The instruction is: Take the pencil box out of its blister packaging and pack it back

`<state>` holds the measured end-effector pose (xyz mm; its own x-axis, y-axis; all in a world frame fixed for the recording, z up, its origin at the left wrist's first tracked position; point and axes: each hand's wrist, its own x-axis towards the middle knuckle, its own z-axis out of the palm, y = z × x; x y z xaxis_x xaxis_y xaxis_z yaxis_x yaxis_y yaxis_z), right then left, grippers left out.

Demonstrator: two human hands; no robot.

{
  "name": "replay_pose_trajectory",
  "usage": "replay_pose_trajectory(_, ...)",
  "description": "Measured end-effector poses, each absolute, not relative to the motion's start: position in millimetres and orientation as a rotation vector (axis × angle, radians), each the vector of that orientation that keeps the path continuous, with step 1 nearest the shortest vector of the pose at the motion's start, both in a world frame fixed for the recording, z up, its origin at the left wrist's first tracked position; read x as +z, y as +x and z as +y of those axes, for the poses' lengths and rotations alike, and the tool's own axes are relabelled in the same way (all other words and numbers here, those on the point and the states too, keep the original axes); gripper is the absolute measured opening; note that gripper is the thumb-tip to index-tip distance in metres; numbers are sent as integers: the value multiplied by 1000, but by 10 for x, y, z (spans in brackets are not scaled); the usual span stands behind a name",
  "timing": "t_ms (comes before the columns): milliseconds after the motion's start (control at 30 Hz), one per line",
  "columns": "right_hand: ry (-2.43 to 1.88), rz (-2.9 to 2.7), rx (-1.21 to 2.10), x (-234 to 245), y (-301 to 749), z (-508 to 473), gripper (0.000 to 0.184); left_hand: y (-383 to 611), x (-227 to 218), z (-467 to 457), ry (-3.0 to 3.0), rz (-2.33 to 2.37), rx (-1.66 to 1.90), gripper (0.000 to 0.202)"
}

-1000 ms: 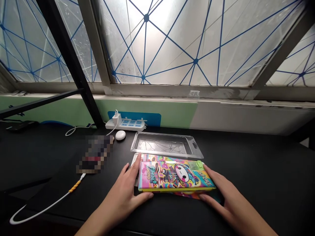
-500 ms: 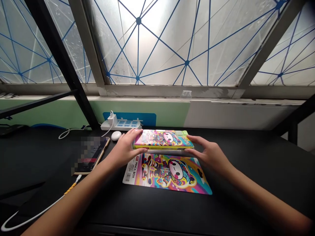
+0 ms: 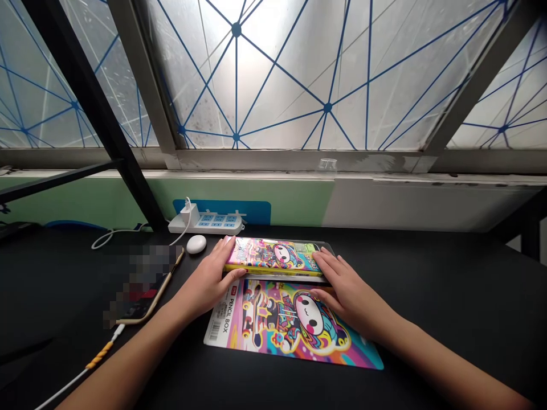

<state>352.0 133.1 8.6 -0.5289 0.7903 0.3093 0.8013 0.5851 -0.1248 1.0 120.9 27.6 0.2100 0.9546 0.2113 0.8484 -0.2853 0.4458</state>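
Note:
A colourful pencil box (image 3: pixel 273 256) with a cartoon character and yellow sides lies just behind a flat printed card (image 3: pixel 294 327) marked "PENCIL BOX". Clear plastic (image 3: pixel 285 278) shows along the box's front and right edges. My left hand (image 3: pixel 216 273) is closed around the box's left end, thumb at the front side and fingers at the back corner. On the right end, my right hand (image 3: pixel 348 290) lies with its fingers stretched out over the top. Its thumb is apart from them, over the card's upper edge.
A phone (image 3: pixel 147 299), partly blurred out, lies left of my left hand with a white cable (image 3: pixel 72 381). Behind it are a white rounded case (image 3: pixel 196 244) and a power strip (image 3: pixel 209 223) with a charger. A clear cup (image 3: pixel 327 165) stands on the window ledge.
The pencil box has come down, its top tipping more toward me. My right hand has moved from pinching the right end to lying over its top. The view has shifted slightly.

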Motion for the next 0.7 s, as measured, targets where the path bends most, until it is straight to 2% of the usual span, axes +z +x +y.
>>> replay_pose_trajectory(233, -1136, -2452, -423, 164, 3416, 1198, 54, 95, 307, 1136, 2349, 1825, 369, 70)
replay_pose_trajectory(300, -1000, -2482, -311, 207, 3360, 1097, 46, 201, 346, 1087, 2446, 1878, 368, 66)
replay_pose_trajectory(400, -866, -2606, 89, 251, 3228, 912, 38, 445, 422, 1014, 2670, 1801, 424, 63)
replay_pose_trajectory(467, -867, -2708, 353, 278, 3136, 818, 47, 620, 457, 997, 2780, 1613, 407, 66)
replay_pose_trajectory(600, -951, -2848, 679, 360, 3065, 785, 93, 793, 434, 1119, 2668, 1640, 334, 71)
replay_pose_trajectory(700, -970, -2854, 804, 426, 3101, 822, 105, 695, 371, 1282, 2597, 1757, 286, 72)
